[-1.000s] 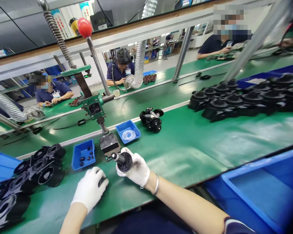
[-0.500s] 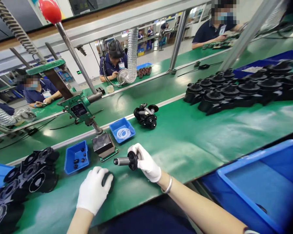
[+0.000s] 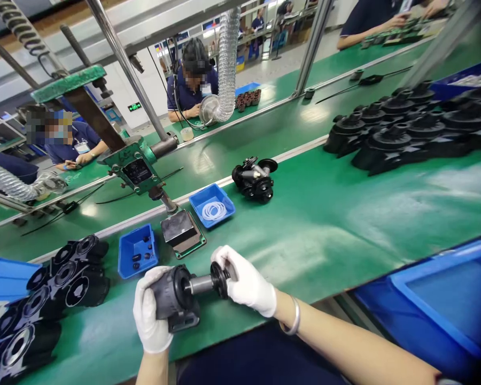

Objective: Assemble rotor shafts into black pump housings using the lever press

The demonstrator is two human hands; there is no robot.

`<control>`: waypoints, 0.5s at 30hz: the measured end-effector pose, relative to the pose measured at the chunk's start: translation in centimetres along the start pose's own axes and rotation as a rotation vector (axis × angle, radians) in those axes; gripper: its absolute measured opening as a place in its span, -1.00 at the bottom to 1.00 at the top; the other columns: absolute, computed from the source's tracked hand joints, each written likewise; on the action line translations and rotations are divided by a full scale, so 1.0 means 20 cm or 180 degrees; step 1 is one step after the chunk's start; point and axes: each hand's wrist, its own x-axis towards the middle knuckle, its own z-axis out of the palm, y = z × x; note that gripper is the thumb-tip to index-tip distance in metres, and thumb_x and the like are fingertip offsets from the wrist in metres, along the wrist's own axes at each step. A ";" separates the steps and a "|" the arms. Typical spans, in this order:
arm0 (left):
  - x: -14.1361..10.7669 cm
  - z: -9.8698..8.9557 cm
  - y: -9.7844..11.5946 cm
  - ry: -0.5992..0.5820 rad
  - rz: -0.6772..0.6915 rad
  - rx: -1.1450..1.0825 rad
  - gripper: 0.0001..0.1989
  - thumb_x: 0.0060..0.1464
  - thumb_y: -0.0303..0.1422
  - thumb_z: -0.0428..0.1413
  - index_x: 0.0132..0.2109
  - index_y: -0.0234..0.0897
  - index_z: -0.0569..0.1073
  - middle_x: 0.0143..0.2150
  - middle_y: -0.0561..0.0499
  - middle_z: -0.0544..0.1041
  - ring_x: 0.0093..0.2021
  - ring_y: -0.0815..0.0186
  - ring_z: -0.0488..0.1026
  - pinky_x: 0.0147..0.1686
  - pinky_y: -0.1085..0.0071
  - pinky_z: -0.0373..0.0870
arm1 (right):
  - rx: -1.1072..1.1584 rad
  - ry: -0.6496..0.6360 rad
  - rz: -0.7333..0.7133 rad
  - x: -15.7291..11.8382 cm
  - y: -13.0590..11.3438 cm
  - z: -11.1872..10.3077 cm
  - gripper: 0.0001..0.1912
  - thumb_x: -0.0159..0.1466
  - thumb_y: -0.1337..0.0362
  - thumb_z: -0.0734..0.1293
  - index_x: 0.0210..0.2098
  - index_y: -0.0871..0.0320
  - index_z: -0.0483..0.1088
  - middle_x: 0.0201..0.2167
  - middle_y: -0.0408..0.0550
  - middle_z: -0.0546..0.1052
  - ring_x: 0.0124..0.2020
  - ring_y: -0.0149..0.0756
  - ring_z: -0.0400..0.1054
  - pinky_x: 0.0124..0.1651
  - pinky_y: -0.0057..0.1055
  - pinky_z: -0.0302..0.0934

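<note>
My left hand point(image 3: 150, 313), in a white glove, is wrapped round a black plastic housing point(image 3: 170, 294) whose round opening faces right. My right hand point(image 3: 246, 278), also gloved, grips a shaft with a black disc point(image 3: 219, 279) by its disc end. The shaft's grey sleeve points left, and its tip is at the mouth of the housing; how far it reaches inside I cannot tell. Both parts are held above the front of the green bench. Behind them stands a hand press point(image 3: 138, 168) with a metal block point(image 3: 179, 231) under its ram.
A blue tray point(image 3: 124, 256) holds small black parts; another blue tray point(image 3: 212, 190) holds white rings. Several shaft parts point(image 3: 256, 179) lie piled behind. Black housings stand at left point(image 3: 70, 275) and right point(image 3: 393, 141). A large blue bin point(image 3: 436, 321) is at lower right. Co-workers sit across the bench.
My left hand has turned the black housing so that its opening faces the shaft. My right hand has kept hold of the shaft, whose tip now meets the opening. The camera view has shifted.
</note>
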 end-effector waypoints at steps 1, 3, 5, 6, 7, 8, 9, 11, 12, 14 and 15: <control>0.00 0.00 0.00 -0.0126 0.0195 0.0020 -0.72 0.21 -0.16 0.01 -0.14 -0.24 0.47 -0.08 -0.09 0.51 -0.08 0.11 0.49 -0.03 0.17 0.44 | -0.0215 0.0008 0.0021 0.00 0.00 0.00 -0.68 -0.10 0.45 0.22 -0.34 0.09 0.10 -0.36 -0.17 0.21 -0.40 -0.36 0.07 -0.35 -0.44 0.06; 0.00 -0.01 0.01 -0.0411 0.0505 0.0170 -0.73 0.20 -0.18 0.03 -0.13 -0.26 0.48 -0.07 -0.11 0.51 -0.07 0.09 0.49 -0.04 0.14 0.42 | -0.0677 0.0017 0.0011 0.00 -0.01 0.00 -0.66 -0.14 0.47 0.19 -0.35 0.09 0.10 -0.37 -0.17 0.23 -0.39 -0.34 0.09 -0.34 -0.44 0.07; 0.00 -0.01 0.02 -0.0650 0.0683 0.0350 -0.75 0.21 -0.21 0.04 -0.11 -0.27 0.48 -0.05 -0.12 0.50 -0.05 0.08 0.48 -0.03 0.13 0.40 | -0.1008 -0.0003 -0.0093 0.01 -0.04 0.01 -0.65 -0.16 0.47 0.17 -0.36 0.08 0.10 -0.37 -0.17 0.23 -0.38 -0.33 0.10 -0.32 -0.42 0.08; 0.00 -0.01 0.03 -0.0708 0.0721 0.0403 -0.75 0.21 -0.22 0.03 -0.10 -0.27 0.48 -0.04 -0.12 0.49 -0.05 0.09 0.47 -0.03 0.14 0.40 | -0.1128 -0.0010 -0.0160 0.01 -0.06 0.01 -0.65 -0.17 0.47 0.16 -0.36 0.08 0.09 -0.37 -0.17 0.23 -0.38 -0.33 0.10 -0.32 -0.42 0.08; 0.00 -0.01 0.03 -0.0714 0.0730 0.0417 -0.75 0.22 -0.23 0.03 -0.10 -0.27 0.47 -0.04 -0.12 0.49 -0.04 0.09 0.47 -0.03 0.14 0.39 | -0.1235 -0.0015 -0.0215 0.01 -0.08 0.02 -0.65 -0.18 0.47 0.16 -0.37 0.09 0.09 -0.37 -0.17 0.22 -0.38 -0.33 0.11 -0.31 -0.41 0.08; 0.00 -0.01 0.03 -0.0676 0.0729 0.0396 -0.75 0.22 -0.23 0.02 -0.10 -0.27 0.47 -0.04 -0.11 0.49 -0.05 0.10 0.47 -0.03 0.15 0.39 | -0.1336 -0.0015 -0.0254 0.02 -0.11 0.02 -0.65 -0.18 0.47 0.15 -0.37 0.09 0.09 -0.38 -0.17 0.22 -0.39 -0.33 0.10 -0.32 -0.41 0.08; 0.00 -0.01 0.03 -0.0625 0.0727 0.0361 -0.75 0.23 -0.23 0.01 -0.10 -0.27 0.47 -0.05 -0.11 0.49 -0.05 0.10 0.47 -0.03 0.15 0.38 | -0.1436 -0.0021 -0.0275 0.03 -0.13 0.03 -0.65 -0.19 0.47 0.15 -0.38 0.09 0.08 -0.39 -0.18 0.21 -0.39 -0.33 0.10 -0.32 -0.42 0.07; -0.01 0.00 0.02 -0.0597 0.0725 0.0325 -0.75 0.23 -0.23 0.01 -0.10 -0.27 0.46 -0.05 -0.12 0.48 -0.05 0.10 0.47 -0.04 0.14 0.38 | -0.1624 -0.0097 -0.0293 0.04 -0.16 0.05 -0.65 -0.19 0.48 0.16 -0.38 0.09 0.07 -0.38 -0.18 0.21 -0.39 -0.34 0.10 -0.33 -0.42 0.07; -0.01 0.00 0.02 -0.0642 0.0745 0.0339 -0.76 0.23 -0.23 0.01 -0.10 -0.28 0.46 -0.05 -0.12 0.48 -0.05 0.09 0.47 -0.04 0.14 0.38 | -0.1701 -0.0168 -0.0307 0.04 -0.17 0.05 -0.64 -0.19 0.48 0.17 -0.38 0.09 0.07 -0.38 -0.18 0.22 -0.39 -0.34 0.11 -0.33 -0.42 0.08; -0.01 0.01 0.02 -0.0808 0.0812 0.0411 -0.76 0.21 -0.24 0.03 -0.10 -0.29 0.46 -0.05 -0.14 0.48 -0.05 0.08 0.47 -0.04 0.13 0.38 | -0.1819 -0.0303 -0.0349 0.05 -0.18 0.08 -0.63 -0.19 0.47 0.18 -0.37 0.08 0.08 -0.36 -0.18 0.23 -0.38 -0.33 0.13 -0.31 -0.41 0.10; -0.01 0.02 0.02 -0.0887 0.0850 0.0447 -0.76 0.21 -0.24 0.04 -0.10 -0.29 0.46 -0.05 -0.14 0.48 -0.05 0.07 0.47 -0.04 0.12 0.37 | -0.1857 -0.0339 -0.0371 0.05 -0.18 0.09 -0.62 -0.20 0.47 0.19 -0.36 0.08 0.08 -0.36 -0.18 0.23 -0.37 -0.32 0.14 -0.30 -0.41 0.12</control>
